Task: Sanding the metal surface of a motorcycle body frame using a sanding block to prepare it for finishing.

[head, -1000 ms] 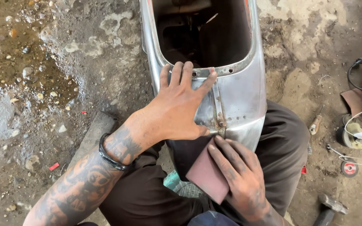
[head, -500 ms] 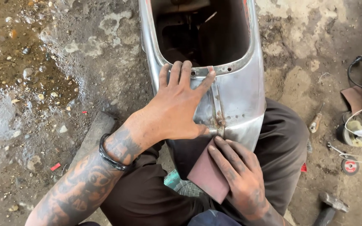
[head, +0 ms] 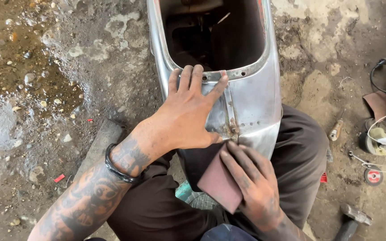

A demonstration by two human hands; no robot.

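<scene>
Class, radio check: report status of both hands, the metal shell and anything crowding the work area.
Left hand flat on bare metal shell, steadying. Right hand presses reddish sandpaper sheet against shell's lower edge. Screwdriver, hammer, grinding disc lie off right, apart.

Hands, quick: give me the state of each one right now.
Left hand: open, fingers spread flat on the bare metal shell.
Right hand: fingers pressing a reddish-brown sanding sheet against the shell's lower edge.

Tattooed bare left forearm (head: 86,201) with black wristband (head: 118,167), grimy hands, dark brown trousers (head: 300,156).
</scene>
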